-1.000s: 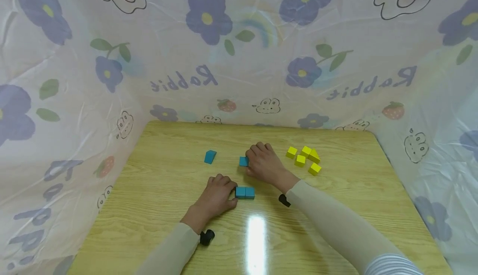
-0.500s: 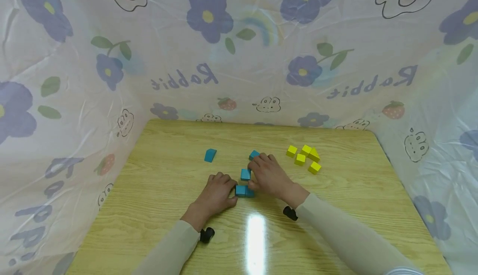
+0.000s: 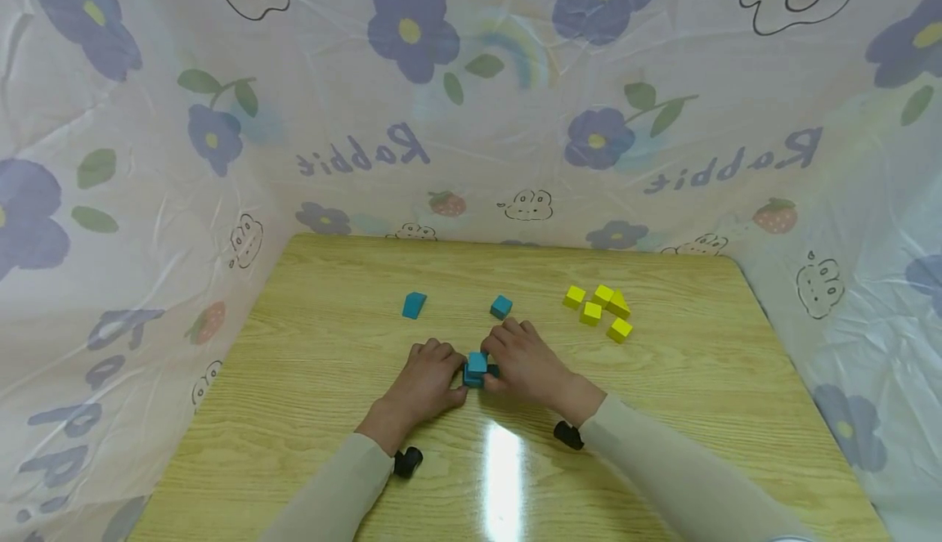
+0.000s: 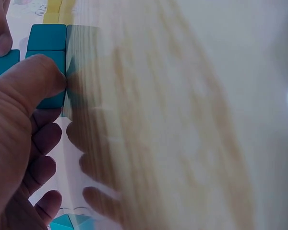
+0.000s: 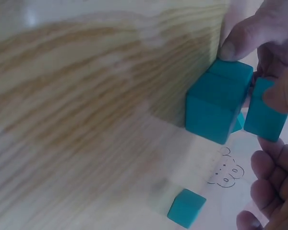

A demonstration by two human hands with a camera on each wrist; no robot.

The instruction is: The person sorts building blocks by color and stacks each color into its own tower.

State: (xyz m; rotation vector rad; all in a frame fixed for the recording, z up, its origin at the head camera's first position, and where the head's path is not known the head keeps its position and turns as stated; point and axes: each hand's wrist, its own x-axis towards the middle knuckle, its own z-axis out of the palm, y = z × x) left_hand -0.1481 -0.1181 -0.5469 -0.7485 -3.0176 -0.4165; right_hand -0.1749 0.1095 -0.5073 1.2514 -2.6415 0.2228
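Note:
In the head view, two blue cubes sit side by side on the table. My left hand holds the left cube of this pair between thumb and fingers; the left wrist view shows the thumb across its near face. Another blue cube is pinched by my right hand just above the pair. The right wrist view shows that held cube with a narrow gap to the pair. My right hand partly hides the pair's right cube in the head view.
A loose blue cube lies beyond my right hand. Farther left is a slanted blue block. Several yellow cubes and a yellow triangular block cluster at the right. A patterned curtain surrounds the wooden table.
My right hand has drawn a blue cube from the back toward me, over the pair. The loose blue cube behind is now uncovered. My left hand has stayed in place.

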